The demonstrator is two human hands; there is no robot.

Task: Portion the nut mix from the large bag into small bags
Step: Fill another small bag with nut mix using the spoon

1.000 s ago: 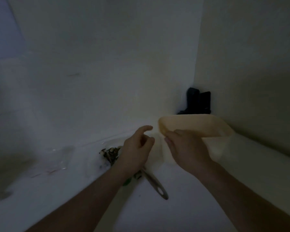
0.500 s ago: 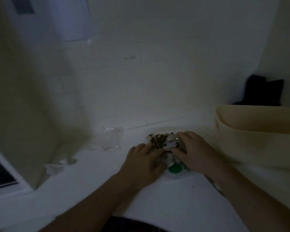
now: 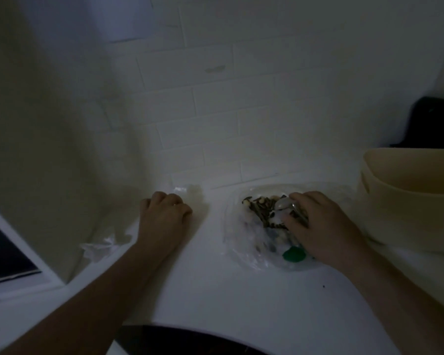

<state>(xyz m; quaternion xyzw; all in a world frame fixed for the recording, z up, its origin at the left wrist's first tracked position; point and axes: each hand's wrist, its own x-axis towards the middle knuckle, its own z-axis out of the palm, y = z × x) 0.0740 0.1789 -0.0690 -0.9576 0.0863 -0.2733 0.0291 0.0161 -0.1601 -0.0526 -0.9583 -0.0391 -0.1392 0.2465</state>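
The large clear bag (image 3: 244, 254) lies open on the white counter, with the nut mix (image 3: 260, 207) piled inside and a green label (image 3: 294, 254) near its front. My right hand (image 3: 326, 229) rests on the bag and grips a metal spoon (image 3: 283, 204), whose bowl sits on the nuts. A small clear bag (image 3: 191, 192) lies flat to the left by the tiled wall. My left hand (image 3: 164, 216) lies on its near edge with fingers curled round it; most of that edge is hidden by the hand.
A beige plastic tub (image 3: 408, 206) stands right of the large bag. A dark object (image 3: 431, 124) sits in the back right corner. Crumpled clear plastic (image 3: 100, 248) lies at the left beside a wall panel. The counter's front edge curves near my body.
My left hand has left the large bag and moved left onto the small clear bag. My right hand stays on the large bag with the spoon. The view has swung left.
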